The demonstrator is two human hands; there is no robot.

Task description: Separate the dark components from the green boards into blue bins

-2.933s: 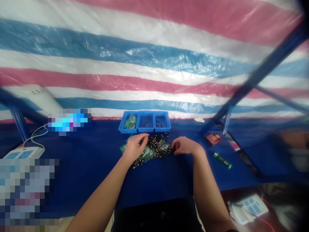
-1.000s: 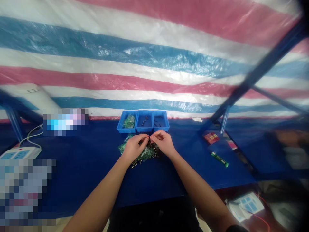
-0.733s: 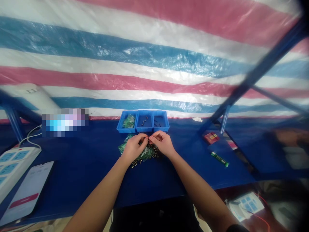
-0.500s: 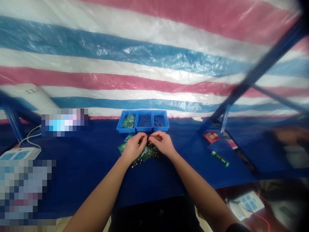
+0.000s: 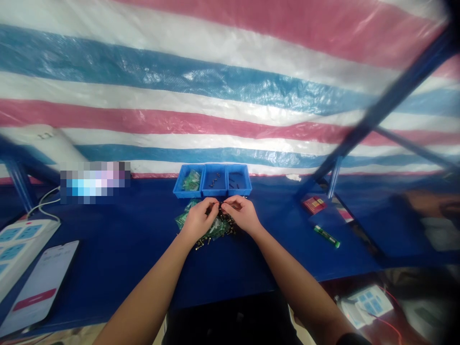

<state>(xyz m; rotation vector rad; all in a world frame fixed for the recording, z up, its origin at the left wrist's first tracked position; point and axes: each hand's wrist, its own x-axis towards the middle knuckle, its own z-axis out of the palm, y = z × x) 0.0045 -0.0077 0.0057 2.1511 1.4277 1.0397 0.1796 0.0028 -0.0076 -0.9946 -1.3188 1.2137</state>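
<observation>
My left hand (image 5: 197, 219) and my right hand (image 5: 244, 214) meet fingertip to fingertip, each closed in a pinch. Something small and dark seems to be between the fingertips, too small to make out. Beneath them lies a heap of green-and-clear small pieces (image 5: 217, 229), mixed with brass-coloured and dark screw-like parts (image 5: 200, 243). My hands cover part of this heap. Just beyond stand three blue bins side by side: the left bin (image 5: 187, 194) has green pieces, the middle bin (image 5: 214, 192) a few screw-like parts, the right bin (image 5: 240, 191) thin dark pieces.
On the blue table (image 5: 122, 268), a phone (image 5: 39, 282) and a white power strip (image 5: 21, 244) lie at left. A red box (image 5: 315, 204) and a green tube-like packet (image 5: 327, 236) lie at right. A blue metal frame (image 5: 354, 136) rises there. Another power strip (image 5: 370, 304) sits lower right.
Both hands stay almost exactly where they were, still pinched together over the heap. The view has shifted very slightly; nothing else has visibly moved.
</observation>
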